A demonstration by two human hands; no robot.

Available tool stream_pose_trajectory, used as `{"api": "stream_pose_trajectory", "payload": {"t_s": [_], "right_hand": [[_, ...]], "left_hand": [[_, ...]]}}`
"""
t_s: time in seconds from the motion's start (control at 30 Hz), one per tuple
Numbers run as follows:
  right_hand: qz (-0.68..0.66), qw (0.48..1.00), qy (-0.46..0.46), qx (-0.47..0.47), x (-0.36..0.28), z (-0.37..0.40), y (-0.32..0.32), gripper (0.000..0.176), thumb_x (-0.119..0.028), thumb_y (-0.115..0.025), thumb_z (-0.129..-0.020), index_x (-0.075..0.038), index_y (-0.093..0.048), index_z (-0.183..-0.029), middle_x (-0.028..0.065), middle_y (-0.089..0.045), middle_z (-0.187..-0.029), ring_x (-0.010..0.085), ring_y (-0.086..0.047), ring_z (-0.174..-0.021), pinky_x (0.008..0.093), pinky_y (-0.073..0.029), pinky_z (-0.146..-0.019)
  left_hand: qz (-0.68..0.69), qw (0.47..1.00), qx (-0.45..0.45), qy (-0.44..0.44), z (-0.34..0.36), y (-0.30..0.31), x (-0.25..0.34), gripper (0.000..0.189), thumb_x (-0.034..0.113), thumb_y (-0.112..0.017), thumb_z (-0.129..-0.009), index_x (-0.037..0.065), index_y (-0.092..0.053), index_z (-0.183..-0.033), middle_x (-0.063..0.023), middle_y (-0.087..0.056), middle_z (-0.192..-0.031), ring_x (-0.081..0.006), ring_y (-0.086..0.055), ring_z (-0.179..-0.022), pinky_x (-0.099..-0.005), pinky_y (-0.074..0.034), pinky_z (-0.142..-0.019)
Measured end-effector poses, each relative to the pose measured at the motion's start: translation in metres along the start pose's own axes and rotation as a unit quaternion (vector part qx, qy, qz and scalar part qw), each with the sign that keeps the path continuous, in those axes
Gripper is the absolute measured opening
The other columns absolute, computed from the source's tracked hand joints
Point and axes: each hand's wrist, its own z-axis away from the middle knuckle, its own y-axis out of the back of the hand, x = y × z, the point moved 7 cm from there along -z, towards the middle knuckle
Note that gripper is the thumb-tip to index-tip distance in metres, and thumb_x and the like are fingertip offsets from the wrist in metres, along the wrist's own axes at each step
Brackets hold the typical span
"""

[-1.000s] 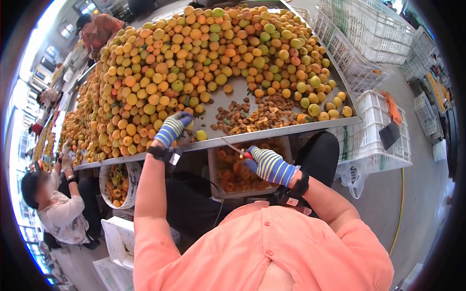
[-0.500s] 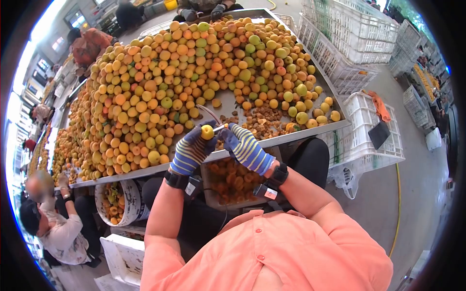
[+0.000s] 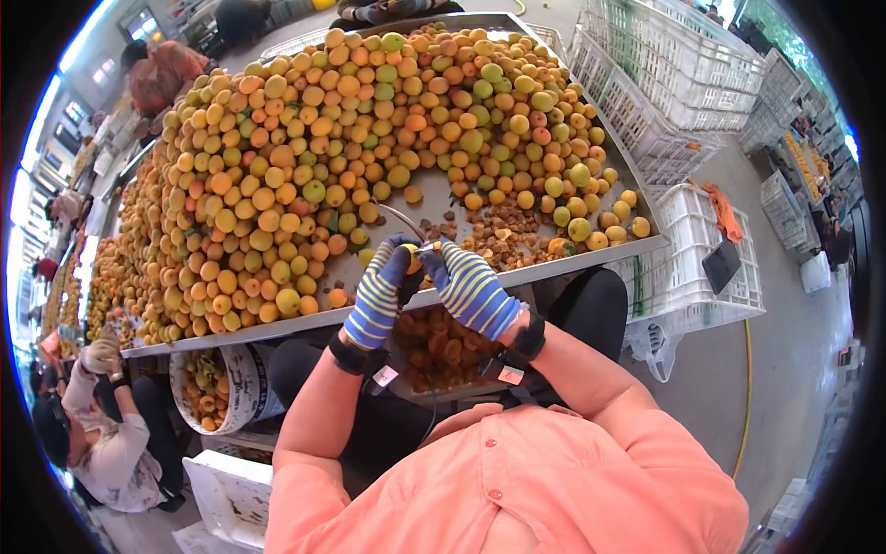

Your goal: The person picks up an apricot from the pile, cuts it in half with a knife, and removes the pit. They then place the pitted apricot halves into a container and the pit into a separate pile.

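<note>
My left hand point(image 3: 380, 288), in a blue and yellow striped glove, is closed round a yellow fruit point(image 3: 413, 261) at the tray's near edge. Beside it my right hand point(image 3: 469, 284), gloved alike, pinches the handle of a curved tool point(image 3: 399, 219), whose thin blade points up and left. The two hands nearly touch, and the fingers partly cover the fruit. A large heap of yellow-orange fruit point(image 3: 268, 175) lies on the metal tray point(image 3: 544, 266). Brown pits point(image 3: 503, 233) lie just beyond my right hand.
Under the tray edge sits a container of opened fruit point(image 3: 443, 346). A white bucket point(image 3: 245, 383) and a white bin point(image 3: 226, 494) stand at left. Stacked white crates point(image 3: 688, 74) are at right, with an orange cloth point(image 3: 723, 212) on one. A co-worker point(image 3: 115, 443) sits at far left.
My left hand has turned and shifted slightly right, covering more of the fruit. The curved tool has stayed near the same place. The co-worker's hands at left have moved.
</note>
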Motion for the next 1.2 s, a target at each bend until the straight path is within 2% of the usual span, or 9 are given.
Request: {"api": "stream_pose_trajectory", "payload": {"t_s": [0.3, 0.33, 0.37, 0.43, 0.47, 0.6, 0.7, 1.0, 1.2], "right_hand": [[-0.081, 0.996, -0.032, 0.027, 0.003, -0.009, -0.02, 0.03, -0.028, -0.049, -0.094, 0.002, -0.055, -0.092, 0.0218, -0.061, -0.07, 0.0408, -0.058, -0.061, 0.0436, -0.047, -0.056], [-0.118, 0.991, 0.021, 0.055, -0.003, -0.011, -0.021, 0.034, -0.034, -0.045, -0.096, -0.003, -0.053, -0.085, 0.0088, -0.057, -0.06, 0.0273, -0.05, -0.044, 0.035, -0.042, -0.044], [-0.33, 0.933, -0.131, -0.058, 0.018, -0.01, -0.035, 0.034, -0.036, -0.043, -0.096, -0.006, -0.052, -0.083, 0.0037, -0.051, -0.058, 0.0212, -0.044, -0.042, 0.0312, -0.037, -0.041], [-0.654, 0.591, -0.391, -0.265, 0.001, 0.011, -0.048, 0.035, -0.04, -0.039, -0.098, -0.011, -0.049, -0.079, -0.0065, -0.041, -0.054, 0.009, -0.033, -0.038, 0.0235, -0.028, -0.036], [-0.625, 0.647, -0.345, -0.268, -0.007, 0.01, -0.041, 0.036, -0.046, -0.036, -0.097, -0.017, -0.044, -0.076, -0.013, -0.027, -0.056, -0.0005, -0.023, -0.041, 0.0169, -0.018, -0.037], [-0.452, 0.796, -0.359, -0.183, 0.004, 0.013, -0.035, 0.039, -0.043, -0.039, -0.097, -0.015, -0.046, -0.071, -0.0088, -0.037, -0.05, 0.0043, -0.029, -0.035, 0.0204, -0.026, -0.033], [-0.335, 0.911, -0.204, -0.128, 0.011, 0.007, -0.032, 0.035, -0.032, -0.043, -0.098, -0.003, -0.06, -0.089, -0.0025, -0.048, -0.06, 0.0069, -0.046, -0.049, 0.0242, -0.036, -0.044], [-0.006, 0.995, -0.077, -0.056, 0.009, 0.009, -0.022, 0.033, -0.028, -0.047, -0.094, 0.003, -0.059, -0.094, 0.0259, -0.061, -0.078, 0.0422, -0.059, -0.077, 0.0453, -0.045, -0.064], [0.044, 0.993, -0.079, -0.075, 0.001, 0.003, -0.013, 0.037, -0.033, -0.047, -0.094, 0.002, -0.059, -0.088, 0.0249, -0.061, -0.074, 0.0413, -0.059, -0.075, 0.0465, -0.046, -0.064]], "left_hand": [[-0.196, 0.961, 0.107, -0.162, -0.006, 0.009, 0.012, 0.016, 0.018, -0.044, -0.096, 0.008, -0.051, -0.107, 0.0005, -0.054, -0.088, -0.0034, -0.049, -0.073, -0.017, -0.043, -0.063], [-0.189, 0.961, 0.114, -0.166, -0.007, 0.011, 0.012, 0.017, 0.019, -0.044, -0.096, 0.008, -0.051, -0.107, 0.0005, -0.054, -0.087, -0.0034, -0.049, -0.073, -0.0167, -0.042, -0.062], [-0.183, 0.961, 0.122, -0.17, -0.006, 0.013, 0.014, 0.018, 0.02, -0.044, -0.096, 0.008, -0.051, -0.107, 0.0005, -0.054, -0.087, -0.0033, -0.049, -0.073, -0.0165, -0.042, -0.062], [-0.019, 0.993, 0.088, -0.081, -0.003, 0.015, 0.01, 0.026, 0.027, -0.046, -0.096, 0.006, -0.052, -0.11, -0.0038, -0.058, -0.091, -0.0119, -0.056, -0.078, -0.0261, -0.047, -0.071], [0.092, 0.991, 0.06, -0.078, -0.007, 0.015, 0.007, 0.028, 0.029, -0.047, -0.096, 0.006, -0.052, -0.111, -0.0051, -0.059, -0.093, -0.0147, -0.057, -0.08, -0.0294, -0.048, -0.074], [0.248, 0.965, 0.041, -0.07, -0.02, 0.026, -0.002, 0.032, 0.032, -0.051, -0.094, 0.004, -0.054, -0.111, -0.0088, -0.062, -0.1, -0.0227, -0.059, -0.093, -0.039, -0.047, -0.088], [0.258, 0.963, 0.05, -0.057, -0.023, 0.028, -0.009, 0.032, 0.031, -0.055, -0.092, 0.004, -0.055, -0.11, -0.0091, -0.061, -0.099, -0.0229, -0.059, -0.094, -0.0385, -0.047, -0.088], [0.233, 0.97, 0.018, -0.069, -0.02, 0.013, -0.003, 0.032, 0.029, -0.057, -0.091, 0.002, -0.054, -0.108, -0.0093, -0.059, -0.094, -0.0221, -0.058, -0.089, -0.037, -0.047, -0.086], [0.095, 0.989, 0.021, -0.115, -0.022, 0.017, 0.01, 0.034, 0.023, -0.056, -0.091, 0.0, -0.047, -0.116, -0.0112, -0.058, -0.097, -0.021, -0.058, -0.09, -0.0345, -0.048, -0.087]]}}
